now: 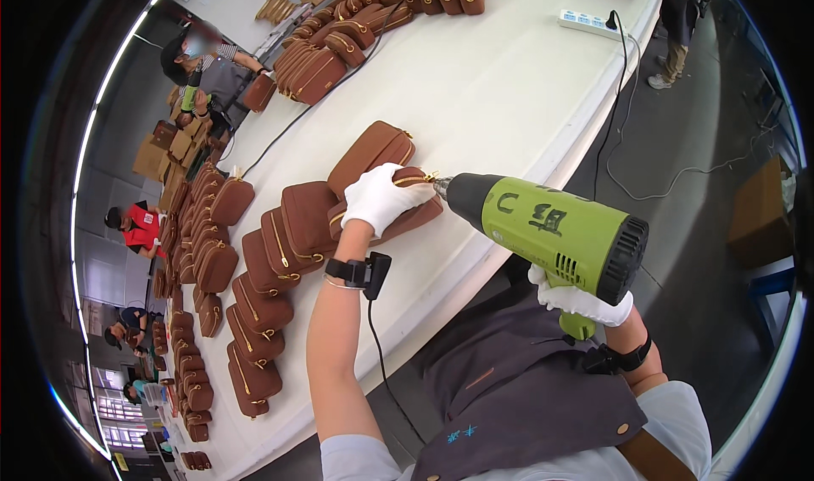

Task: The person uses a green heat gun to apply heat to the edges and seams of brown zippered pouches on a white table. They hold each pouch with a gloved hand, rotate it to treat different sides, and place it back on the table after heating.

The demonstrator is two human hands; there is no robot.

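My left hand (pixel 379 198), in a white glove, presses down on a small brown leather pouch (pixel 414 214) with a gold zipper, near the table's front edge. My right hand (pixel 581 301), also gloved, grips the handle of a green heat gun (pixel 555 231). Its dark nozzle points at the pouch's zipper end, almost touching it. A black band with a cable sits on my left wrist.
A row of brown pouches (pixel 280 252) lies to my left, with more (pixel 373 6) across the white table (pixel 500 91). A white power strip (pixel 587 23) with black cords sits far right. Other people work at the left and back.
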